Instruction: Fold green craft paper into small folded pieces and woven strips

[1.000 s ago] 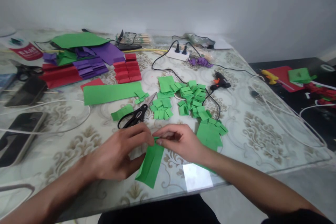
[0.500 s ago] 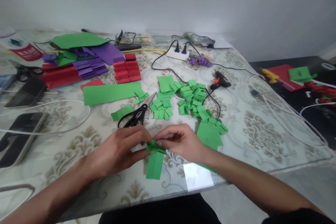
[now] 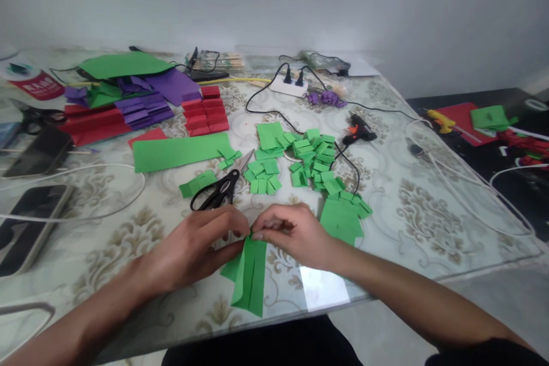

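Note:
Both of my hands pinch the upper end of a creased strip of green paper (image 3: 253, 277), which hangs toward the table's front edge. My left hand (image 3: 201, 240) grips it from the left, fingers curled, thumb near the fold. From the right, my right hand (image 3: 295, 234) pinches the same end between thumb and forefinger. Another flat green piece (image 3: 231, 268) shows partly behind the strip on its left. Just beyond my left hand lie black-handled scissors (image 3: 221, 189), blades pointing away to the right. Past my hands is a pile of small folded green pieces (image 3: 315, 157).
A long green strip (image 3: 182, 152) and pleated red paper (image 3: 206, 111) lie at left-centre. A black glue gun (image 3: 359, 130) with a cord rests right of the pile, a power strip (image 3: 289, 86) farther back. Two phones (image 3: 32, 229) and a white cable are at the left.
The green paper between my hands has turned: a sideways folded piece was held there, and now a long creased strip points down toward me. My hands stay in nearly the same place.

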Demonstrator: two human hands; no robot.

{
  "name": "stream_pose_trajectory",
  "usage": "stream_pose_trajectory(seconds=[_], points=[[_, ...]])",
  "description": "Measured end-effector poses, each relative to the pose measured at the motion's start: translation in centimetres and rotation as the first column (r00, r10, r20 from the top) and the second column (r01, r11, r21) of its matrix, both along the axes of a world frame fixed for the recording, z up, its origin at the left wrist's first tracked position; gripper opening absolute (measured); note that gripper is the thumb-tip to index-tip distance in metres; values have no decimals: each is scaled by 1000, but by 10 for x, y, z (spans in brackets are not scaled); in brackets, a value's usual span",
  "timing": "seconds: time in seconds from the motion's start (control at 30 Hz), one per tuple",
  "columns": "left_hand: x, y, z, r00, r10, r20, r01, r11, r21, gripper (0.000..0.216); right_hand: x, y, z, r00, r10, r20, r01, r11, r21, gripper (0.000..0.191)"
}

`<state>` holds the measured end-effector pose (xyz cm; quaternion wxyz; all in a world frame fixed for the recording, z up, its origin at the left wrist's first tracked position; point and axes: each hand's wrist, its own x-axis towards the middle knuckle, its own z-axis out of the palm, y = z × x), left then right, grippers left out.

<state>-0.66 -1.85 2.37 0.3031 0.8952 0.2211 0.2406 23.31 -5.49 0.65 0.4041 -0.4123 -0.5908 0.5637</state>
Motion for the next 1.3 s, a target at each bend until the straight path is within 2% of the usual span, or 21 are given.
stream_pose_trajectory(seconds=[0.27,0.63,0.8,0.9,0.97,1.03,1.1,1.2,1.3], points=[[2,1,1,997,-22,69,20,999,26,19,3,0,1,997,-14,78,7,995,96,3],[5,1,6,992,-27,127,22,999,45,14,4,-3,-5,993,-26,115,14,994,106,11],[6,0,6,992,10,127,-8,1000,-17,14,4,-3,-7,995,-55,82,48,995,85,15],[7,-1,6,988,57,144,-36,989,-143,12,4,-3,-6,997,-53,58,48,995,87,17],[8,-1,8,985,127,120,-84,946,-314,8,4,-2,-5,995,-67,80,57,992,116,17],[10,-1,9,983,171,62,-117,855,-505,10,4,-1,-3,990,-95,108,76,982,171,15],[12,0,10,986,163,16,-113,747,-655,21,5,0,-1,988,-111,105,82,964,252,13],[17,2,8,988,151,42,-56,596,-801,33,5,1,2,990,-117,79,78,919,386,12],[20,1,5,980,169,103,16,451,-892,33,6,2,5,986,-140,86,88,890,448,11]])
